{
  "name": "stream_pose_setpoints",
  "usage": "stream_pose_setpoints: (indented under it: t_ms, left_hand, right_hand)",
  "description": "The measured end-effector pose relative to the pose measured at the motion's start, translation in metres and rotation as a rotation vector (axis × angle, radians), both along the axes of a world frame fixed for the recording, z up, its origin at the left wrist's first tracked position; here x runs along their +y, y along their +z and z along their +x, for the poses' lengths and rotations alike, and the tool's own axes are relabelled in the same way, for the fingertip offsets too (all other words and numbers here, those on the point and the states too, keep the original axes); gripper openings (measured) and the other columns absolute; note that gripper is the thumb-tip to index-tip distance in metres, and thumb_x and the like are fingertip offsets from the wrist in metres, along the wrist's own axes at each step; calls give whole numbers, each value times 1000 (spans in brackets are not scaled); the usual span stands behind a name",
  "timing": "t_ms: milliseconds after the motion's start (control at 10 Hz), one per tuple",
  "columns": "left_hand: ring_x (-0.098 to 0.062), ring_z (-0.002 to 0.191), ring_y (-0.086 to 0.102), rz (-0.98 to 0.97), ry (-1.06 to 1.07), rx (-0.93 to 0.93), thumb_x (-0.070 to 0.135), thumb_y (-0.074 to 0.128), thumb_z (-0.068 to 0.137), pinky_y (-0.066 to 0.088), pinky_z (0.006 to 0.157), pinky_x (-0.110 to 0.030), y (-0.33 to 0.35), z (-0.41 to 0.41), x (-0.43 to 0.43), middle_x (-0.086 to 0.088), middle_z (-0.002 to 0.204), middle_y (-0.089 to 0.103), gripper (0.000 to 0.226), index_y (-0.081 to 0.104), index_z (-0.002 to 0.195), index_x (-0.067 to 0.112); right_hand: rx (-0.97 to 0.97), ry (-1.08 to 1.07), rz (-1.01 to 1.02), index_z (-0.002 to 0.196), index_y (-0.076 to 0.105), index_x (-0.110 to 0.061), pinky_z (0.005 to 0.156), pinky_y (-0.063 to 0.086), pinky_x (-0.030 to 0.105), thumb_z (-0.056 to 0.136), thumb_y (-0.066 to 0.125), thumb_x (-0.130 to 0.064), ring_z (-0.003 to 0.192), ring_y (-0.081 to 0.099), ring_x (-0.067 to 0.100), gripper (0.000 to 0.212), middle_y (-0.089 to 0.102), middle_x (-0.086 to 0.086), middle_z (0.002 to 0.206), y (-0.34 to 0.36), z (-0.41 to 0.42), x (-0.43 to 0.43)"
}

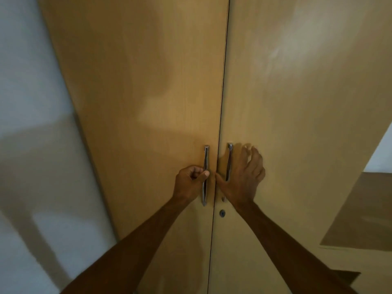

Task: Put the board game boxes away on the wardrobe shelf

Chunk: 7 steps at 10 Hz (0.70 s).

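Head view, left hand (191, 181) fingers curled tight around left door handle (205, 187), right hand (244, 177) fingers spread loosely over right door handle (229, 160)

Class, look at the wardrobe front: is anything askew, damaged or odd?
Nothing stands out. Both wardrobe doors are shut and flush, the handles straight, the left hand closed on one, the right hand open at the other.

Both wardrobe doors (148, 92) are finished in plain honey-tan wood; silver metal handles (205, 175) and a dark keyhole (222, 213) are fitted.
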State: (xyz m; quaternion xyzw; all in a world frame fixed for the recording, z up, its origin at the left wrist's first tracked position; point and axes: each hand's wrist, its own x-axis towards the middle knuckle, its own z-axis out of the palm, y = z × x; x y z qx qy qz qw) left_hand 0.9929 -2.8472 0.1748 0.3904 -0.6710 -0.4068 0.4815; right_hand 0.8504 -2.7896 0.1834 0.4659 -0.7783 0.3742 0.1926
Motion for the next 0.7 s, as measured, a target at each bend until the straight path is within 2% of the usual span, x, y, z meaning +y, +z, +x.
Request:
stream_pose_setpoints:
  t_ms: [100,300,400,500,600,700]
  left_hand:
    - [-2,61,56,-46,24,-20,20,72,85,48,61,-18,0,-14,-19,9,67,63,10,67,77,25]
    - [-6,65,59,-69,38,-46,24,72,84,51,64,-23,-7,-21,-36,5,71,67,7,70,81,18]
    - [-11,73,65,-80,47,-89,28,71,85,55,70,-27,-9,-18,-35,3,78,71,11,73,86,17]
    - [-9,79,67,-125,98,-131,26,67,88,56,75,-28,-8,-12,-26,8,81,72,5,72,88,24]
    - [-4,82,64,-195,225,-186,26,63,91,51,73,-24,-8,5,-4,15,85,68,6,67,88,30]
    - [-7,97,63,-280,409,-326,37,60,92,52,79,-30,-10,24,21,13,105,68,17,66,105,28]
  right_hand:
    - [38,13,-8,150,11,-11,110,19,56,61,61,-77,144,9,37,123,12,20,156,2,-14,-22]
    - [79,47,-38,150,16,-10,109,19,58,60,64,-73,146,7,37,120,12,20,156,-2,-23,-36]
    - [126,47,-25,151,17,-10,109,20,58,64,63,-72,146,9,38,116,13,21,156,-4,-28,-34]
    - [126,111,-18,151,17,-12,110,19,57,66,64,-65,147,4,37,111,9,19,158,-3,-32,-27]
    - [72,259,-40,151,16,-14,112,15,55,70,62,-61,148,-3,32,104,3,14,160,-6,-34,-16]
    - [9,424,-16,152,11,-19,114,11,50,71,61,-61,148,-1,28,104,4,9,160,-5,-32,0]
